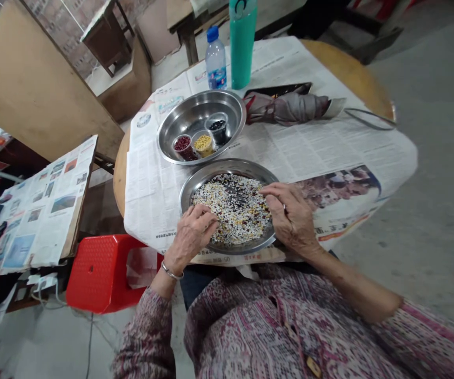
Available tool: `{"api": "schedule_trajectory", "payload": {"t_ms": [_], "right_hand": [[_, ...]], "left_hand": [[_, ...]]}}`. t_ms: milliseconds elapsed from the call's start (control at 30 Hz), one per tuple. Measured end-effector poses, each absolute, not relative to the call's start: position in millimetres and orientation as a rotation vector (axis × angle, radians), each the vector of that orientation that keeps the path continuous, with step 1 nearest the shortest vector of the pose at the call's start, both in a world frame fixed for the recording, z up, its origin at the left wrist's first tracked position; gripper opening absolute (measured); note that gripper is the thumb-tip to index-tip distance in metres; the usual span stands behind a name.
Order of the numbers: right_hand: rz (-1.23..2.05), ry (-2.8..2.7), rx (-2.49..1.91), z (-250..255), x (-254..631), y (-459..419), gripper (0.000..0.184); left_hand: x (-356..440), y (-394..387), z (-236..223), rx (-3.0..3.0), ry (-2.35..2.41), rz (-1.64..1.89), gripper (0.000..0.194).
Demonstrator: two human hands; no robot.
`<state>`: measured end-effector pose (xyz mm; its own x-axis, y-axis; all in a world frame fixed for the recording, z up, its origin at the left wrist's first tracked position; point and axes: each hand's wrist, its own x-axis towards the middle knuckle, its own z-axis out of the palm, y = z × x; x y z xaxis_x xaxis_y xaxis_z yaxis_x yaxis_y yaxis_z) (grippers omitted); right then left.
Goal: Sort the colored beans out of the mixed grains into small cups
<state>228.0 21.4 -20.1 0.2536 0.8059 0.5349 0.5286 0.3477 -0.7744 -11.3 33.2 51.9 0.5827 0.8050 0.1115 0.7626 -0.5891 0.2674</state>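
Observation:
A shallow metal basin [185, 192] near the table's front edge holds a mix of white grains [230, 231] with yellow, dark red and black beans. My left hand [198, 226] lies over its left side, fingers curled and pressed together at the grains. At the right rim is my right hand [292, 216], thumb and fingers drawn together over the mix. Whatever either hand pinches is too small to make out. Behind stands a second metal basin [179, 118] holding three clear cups: red beans [184, 146], yellow beans [203, 144] and black beans [217, 128].
Newspaper [369, 137] covers the round table. Towards the back stand a blue-capped water bottle [216, 60] and a green bottle [243, 47], with a folded grey umbrella [290, 108] to their right. A red stool [100, 273] is at lower left, beside another newspaper-covered table [49, 205].

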Motion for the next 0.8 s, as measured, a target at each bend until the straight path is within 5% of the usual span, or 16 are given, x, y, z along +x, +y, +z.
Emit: {"api": "schedule_trajectory", "payload": {"t_ms": [400, 533, 800], "right_hand": [[0.063, -1.965, -1.347, -13.2, 237.5, 32.2, 0.019], [0.14, -2.202, -1.361, -14.4, 228.2, 43.4, 0.032], [0.426, -2.226, -1.363, -7.9, 188.3, 62.2, 0.016]], "left_hand": [[-29.2, 17.4, 5.8, 2.555, 1.392, 0.833, 0.022], [-28.6, 16.9, 4.9, 2.549, 1.369, 0.812, 0.022], [-26.1, 15.0, 6.9, 2.525, 1.34, 0.87, 0.022]]}}
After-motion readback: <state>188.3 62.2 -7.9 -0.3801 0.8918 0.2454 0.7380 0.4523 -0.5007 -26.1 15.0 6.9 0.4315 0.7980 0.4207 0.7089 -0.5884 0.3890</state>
